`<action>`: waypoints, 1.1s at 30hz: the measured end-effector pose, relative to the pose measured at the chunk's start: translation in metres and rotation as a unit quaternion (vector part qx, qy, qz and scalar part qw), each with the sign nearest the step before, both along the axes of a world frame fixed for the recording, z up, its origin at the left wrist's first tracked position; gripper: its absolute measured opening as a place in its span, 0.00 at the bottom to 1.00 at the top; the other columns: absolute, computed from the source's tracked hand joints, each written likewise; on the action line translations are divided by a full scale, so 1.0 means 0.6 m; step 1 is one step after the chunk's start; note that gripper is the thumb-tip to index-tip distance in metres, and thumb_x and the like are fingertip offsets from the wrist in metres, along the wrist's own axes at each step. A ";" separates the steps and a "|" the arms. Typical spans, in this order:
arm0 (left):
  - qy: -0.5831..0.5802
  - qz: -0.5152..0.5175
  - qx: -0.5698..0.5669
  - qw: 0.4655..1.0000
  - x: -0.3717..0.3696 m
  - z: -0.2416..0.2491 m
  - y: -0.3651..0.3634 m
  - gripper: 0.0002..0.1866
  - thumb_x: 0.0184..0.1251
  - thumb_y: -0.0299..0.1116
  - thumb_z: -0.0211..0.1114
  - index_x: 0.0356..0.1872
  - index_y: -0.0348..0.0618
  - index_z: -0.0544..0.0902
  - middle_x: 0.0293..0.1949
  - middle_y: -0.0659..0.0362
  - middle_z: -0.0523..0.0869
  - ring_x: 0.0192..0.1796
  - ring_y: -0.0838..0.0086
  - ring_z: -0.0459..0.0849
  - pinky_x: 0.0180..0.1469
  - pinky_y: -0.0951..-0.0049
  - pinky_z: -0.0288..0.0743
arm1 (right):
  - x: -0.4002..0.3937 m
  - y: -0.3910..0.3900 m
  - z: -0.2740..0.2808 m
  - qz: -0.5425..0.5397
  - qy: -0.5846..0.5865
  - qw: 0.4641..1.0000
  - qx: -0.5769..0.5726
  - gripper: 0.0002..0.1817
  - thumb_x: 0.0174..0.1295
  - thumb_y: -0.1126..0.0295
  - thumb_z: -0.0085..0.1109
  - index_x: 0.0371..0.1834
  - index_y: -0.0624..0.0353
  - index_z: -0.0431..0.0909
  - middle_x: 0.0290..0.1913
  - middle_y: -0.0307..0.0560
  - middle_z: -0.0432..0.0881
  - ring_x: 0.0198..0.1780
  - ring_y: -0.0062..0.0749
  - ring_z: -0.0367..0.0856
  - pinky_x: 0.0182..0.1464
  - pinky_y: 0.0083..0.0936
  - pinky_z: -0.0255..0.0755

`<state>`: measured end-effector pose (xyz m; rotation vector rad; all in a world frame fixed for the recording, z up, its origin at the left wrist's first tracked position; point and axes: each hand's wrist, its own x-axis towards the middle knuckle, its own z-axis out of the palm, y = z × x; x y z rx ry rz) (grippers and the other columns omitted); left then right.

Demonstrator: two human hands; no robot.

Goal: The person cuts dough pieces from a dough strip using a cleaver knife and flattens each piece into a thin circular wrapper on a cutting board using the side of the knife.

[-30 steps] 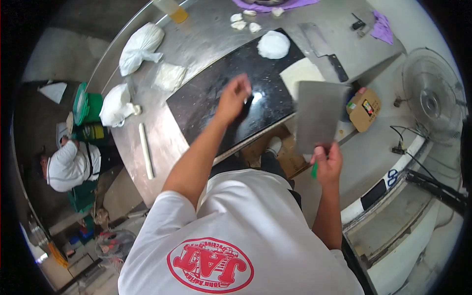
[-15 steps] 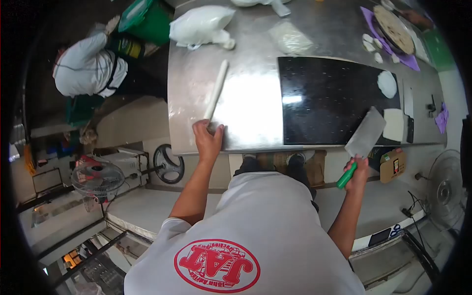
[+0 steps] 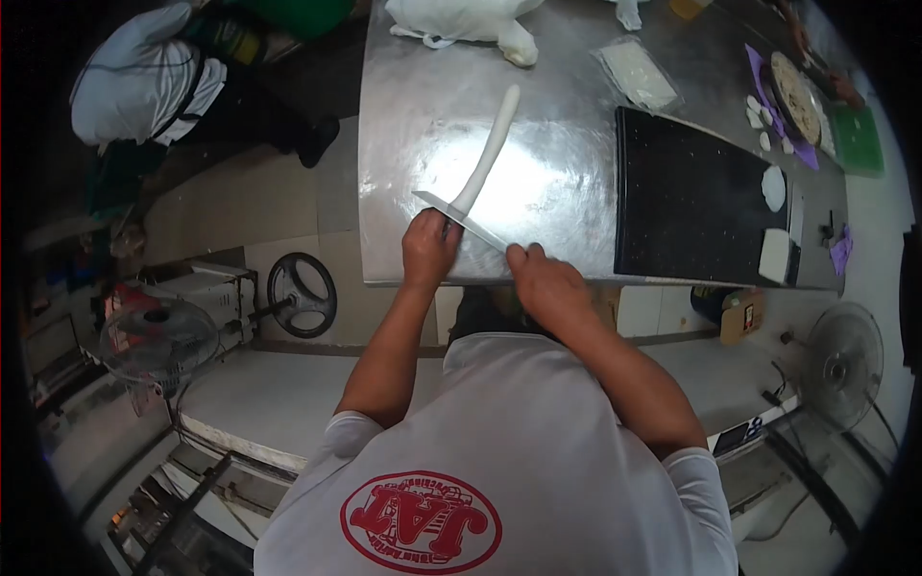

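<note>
A long white dough roll [image 3: 493, 144] lies on the steel table [image 3: 403, 125], running up and slightly right from my left hand [image 3: 428, 247]. My left hand is closed round the roll's near end, its fingertips partly hidden by the blade. My right hand [image 3: 549, 284] is wrapped round the handle of the cleaver [image 3: 466, 222]; the handle itself is hidden in the fist. The blade stands edge-down across the near part of the roll, right beside my left fingers.
A black board [image 3: 696, 197] with a round white piece [image 3: 773, 188] and a white scraper-like block [image 3: 774, 255] lies at right. Plastic bags [image 3: 461, 19], a flat packet [image 3: 639, 75] and a round pan [image 3: 795, 101] are farther back. Another person [image 3: 144, 82] is at upper left.
My right hand has brought the cleaver left from beside the board to the dough roll. My left hand has stayed at the roll's near end. The view has shifted.
</note>
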<state>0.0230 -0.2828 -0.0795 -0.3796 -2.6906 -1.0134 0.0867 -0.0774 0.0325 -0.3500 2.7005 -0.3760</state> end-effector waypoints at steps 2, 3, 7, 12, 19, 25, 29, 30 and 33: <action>-0.065 0.007 -0.008 0.998 -0.006 0.008 -0.003 0.10 0.61 0.29 0.73 0.40 0.37 0.83 0.33 0.50 0.85 0.36 0.58 0.85 0.40 0.59 0.80 | -0.001 0.001 -0.020 -0.015 -0.002 1.000 -0.012 0.06 0.71 0.73 0.50 0.48 0.60 0.70 0.37 0.56 0.80 0.35 0.55 0.87 0.38 0.48 0.81; -0.131 0.024 -0.017 0.991 -0.005 0.016 -0.004 0.10 0.63 0.29 0.71 0.42 0.36 0.84 0.34 0.50 0.86 0.37 0.60 0.86 0.41 0.62 0.80 | 0.003 0.006 -0.026 -0.021 -0.008 0.999 -0.025 0.07 0.71 0.73 0.50 0.49 0.60 0.70 0.38 0.57 0.81 0.36 0.55 0.87 0.39 0.49 0.81; -0.079 0.023 0.091 0.993 -0.048 0.014 -0.018 0.11 0.72 0.35 0.66 0.42 0.36 0.87 0.36 0.46 0.88 0.32 0.56 0.85 0.37 0.58 0.78 | 0.057 0.088 -0.021 -0.103 -0.050 0.990 -0.087 0.08 0.72 0.72 0.52 0.49 0.60 0.70 0.41 0.59 0.83 0.38 0.60 0.86 0.42 0.52 0.80; -0.120 -0.094 -0.065 0.986 -0.081 0.090 0.108 0.16 0.76 0.39 0.63 0.31 0.38 0.86 0.26 0.46 0.84 0.29 0.52 0.83 0.41 0.54 0.79 | 0.248 0.237 -0.043 -0.322 -0.095 0.903 -0.269 0.13 0.73 0.62 0.58 0.46 0.62 0.74 0.41 0.63 0.85 0.46 0.68 0.84 0.43 0.53 0.76; 0.008 -0.438 -0.355 0.826 0.015 0.067 0.486 0.38 0.78 0.65 0.48 0.82 0.62 0.60 0.84 0.51 0.54 0.86 0.50 0.44 0.81 0.30 0.35 | 0.440 0.413 0.030 -0.572 0.075 0.744 -0.335 0.16 0.73 0.59 0.62 0.41 0.64 0.78 0.27 0.44 0.80 0.30 0.26 0.79 0.33 0.27 0.73; 0.001 -0.496 -0.396 0.773 0.006 0.094 0.619 0.42 0.75 0.72 0.44 0.84 0.65 0.55 0.85 0.51 0.49 0.86 0.45 0.41 0.81 0.30 0.32 | 0.328 0.593 0.013 -0.633 0.348 0.564 -0.400 0.16 0.78 0.60 0.55 0.53 0.64 0.78 0.40 0.40 0.80 0.30 0.19 0.76 0.35 0.24 0.76; 0.028 -0.500 -0.375 0.780 0.002 0.073 0.633 0.41 0.76 0.70 0.45 0.84 0.66 0.57 0.85 0.50 0.51 0.86 0.44 0.42 0.81 0.30 0.32 | 0.219 0.713 -0.125 -0.744 0.108 0.397 -0.527 0.13 0.78 0.57 0.56 0.45 0.56 0.73 0.30 0.40 0.78 0.25 0.25 0.77 0.27 0.27 0.73; 0.037 -0.494 -0.361 0.790 -0.003 0.071 0.641 0.40 0.76 0.70 0.45 0.84 0.66 0.58 0.85 0.50 0.52 0.86 0.44 0.42 0.81 0.31 0.33 | 0.216 0.709 -0.121 -0.743 0.116 0.390 -0.532 0.13 0.78 0.57 0.56 0.45 0.56 0.73 0.30 0.40 0.78 0.25 0.25 0.77 0.27 0.27 0.73; 0.031 -0.503 -0.316 0.804 -0.012 0.062 0.638 0.39 0.76 0.69 0.46 0.82 0.65 0.62 0.84 0.50 0.54 0.86 0.46 0.45 0.82 0.32 0.34 | 0.225 0.666 -0.120 -0.760 0.107 0.407 -0.494 0.11 0.78 0.59 0.55 0.50 0.55 0.74 0.26 0.37 0.75 0.22 0.23 0.73 0.23 0.26 0.69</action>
